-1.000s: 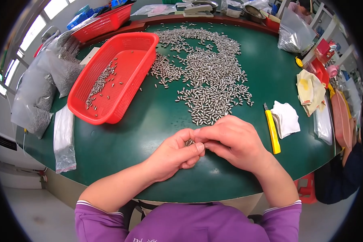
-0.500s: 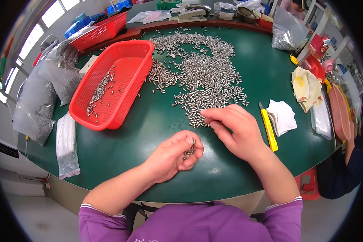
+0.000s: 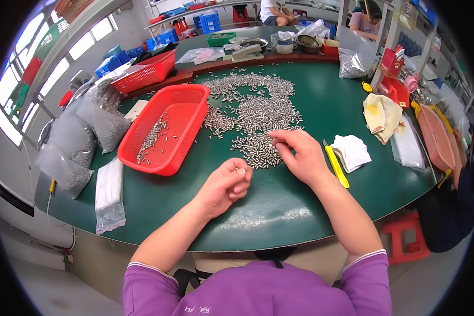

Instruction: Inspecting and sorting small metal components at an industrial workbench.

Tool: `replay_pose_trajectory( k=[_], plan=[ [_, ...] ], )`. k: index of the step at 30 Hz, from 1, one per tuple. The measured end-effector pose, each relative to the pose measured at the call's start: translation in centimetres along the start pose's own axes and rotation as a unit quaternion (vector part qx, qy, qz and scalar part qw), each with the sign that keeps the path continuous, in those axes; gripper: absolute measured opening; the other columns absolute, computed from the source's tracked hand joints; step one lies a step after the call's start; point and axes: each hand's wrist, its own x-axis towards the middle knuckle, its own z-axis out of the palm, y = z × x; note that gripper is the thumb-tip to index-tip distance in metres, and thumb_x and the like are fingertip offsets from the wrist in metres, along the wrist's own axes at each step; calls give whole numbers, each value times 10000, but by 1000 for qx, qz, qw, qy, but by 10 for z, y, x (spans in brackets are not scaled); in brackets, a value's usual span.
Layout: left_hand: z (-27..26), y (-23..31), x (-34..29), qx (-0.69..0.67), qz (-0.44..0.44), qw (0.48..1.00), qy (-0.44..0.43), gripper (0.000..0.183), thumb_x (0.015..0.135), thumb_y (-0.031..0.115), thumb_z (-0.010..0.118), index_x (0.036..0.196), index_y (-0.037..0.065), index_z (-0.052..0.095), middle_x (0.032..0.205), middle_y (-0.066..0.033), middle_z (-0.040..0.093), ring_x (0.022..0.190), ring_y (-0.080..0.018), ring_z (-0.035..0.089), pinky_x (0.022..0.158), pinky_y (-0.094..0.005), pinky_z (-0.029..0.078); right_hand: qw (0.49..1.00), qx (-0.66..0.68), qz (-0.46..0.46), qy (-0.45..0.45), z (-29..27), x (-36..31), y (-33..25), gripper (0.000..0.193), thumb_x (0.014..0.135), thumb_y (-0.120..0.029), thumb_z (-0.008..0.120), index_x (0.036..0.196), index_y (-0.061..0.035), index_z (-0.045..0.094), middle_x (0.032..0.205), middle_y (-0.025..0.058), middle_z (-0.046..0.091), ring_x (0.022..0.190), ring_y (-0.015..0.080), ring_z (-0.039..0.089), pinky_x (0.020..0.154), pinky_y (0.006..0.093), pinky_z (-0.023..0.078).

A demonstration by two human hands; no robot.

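A broad heap of small, silvery, bullet-shaped metal pieces lies loose on the green table. My left hand is curled in front of the heap's near edge, its thumb against the forefinger. A little of the metal pieces shows at its fingertips; the palm is hidden. At the near right edge of the heap is my right hand, its thumb and forefinger brought together over the pieces. Whatever lies between those fingertips is too small to make out. Left of the heap stands a red plastic basket with more pieces inside.
Filled clear bags and a stack of flat bags lie at left. To the right are a yellow utility knife, a white cloth and a stained cloth. Another bag stands far right. Two people sit beyond.
The view has tilted up, showing more of the room. My left hand has closed further, covering the pieces seen in it before, and is nearer the heap. My right hand stays at the heap.
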Motion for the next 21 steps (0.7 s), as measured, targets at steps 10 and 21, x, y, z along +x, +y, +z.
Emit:
replay_pose_trajectory(
  k=[10,21],
  plan=[
    [-61,137,-21,465,268,788,303,112,897,151,639,959,58,631,860,14,607,755,-78,557,659,-214,424,983,-18,184,-16,-95,-21,-14,239,829,-70,637,1066,-70,671,983,95,659,929,227,633,797,319,521],
    [-14,87,-34,725,349,527,274,112,763,48,698,840,44,617,1045,-126,568,1096,-296,524,971,-401,402,932,-258,245,-75,-94,-81,13,358,781,-201,722,1110,-90,634,982,123,602,887,315,603,809,417,499]
  ],
)
